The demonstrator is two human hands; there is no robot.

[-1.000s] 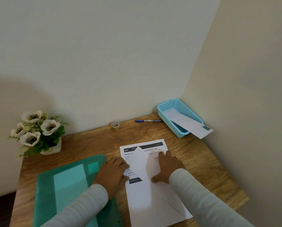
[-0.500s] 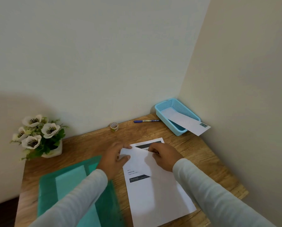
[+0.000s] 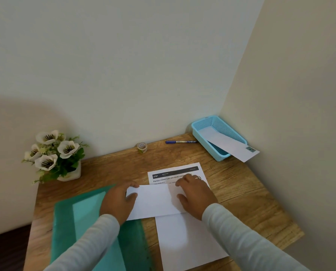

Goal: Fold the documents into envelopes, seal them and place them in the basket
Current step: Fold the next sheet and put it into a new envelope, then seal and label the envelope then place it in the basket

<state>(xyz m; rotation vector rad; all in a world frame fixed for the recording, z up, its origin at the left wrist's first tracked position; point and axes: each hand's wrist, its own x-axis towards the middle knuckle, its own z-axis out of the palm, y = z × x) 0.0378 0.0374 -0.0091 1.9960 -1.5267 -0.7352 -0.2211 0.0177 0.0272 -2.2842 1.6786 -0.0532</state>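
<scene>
Wooden table (image 3: 241, 192), green folder (image 3: 65, 222) on the left, document (image 3: 186, 241) beside it w/ header at the far end. Envelope (image 3: 153, 202) now lies crosswise on the doc, long axis left-right; half a sec ago it was up by the header. Left hand (image 3: 116, 202) pinches its left end, right hand (image 3: 196, 194) presses the right end, fingers loosely spread.
</scene>
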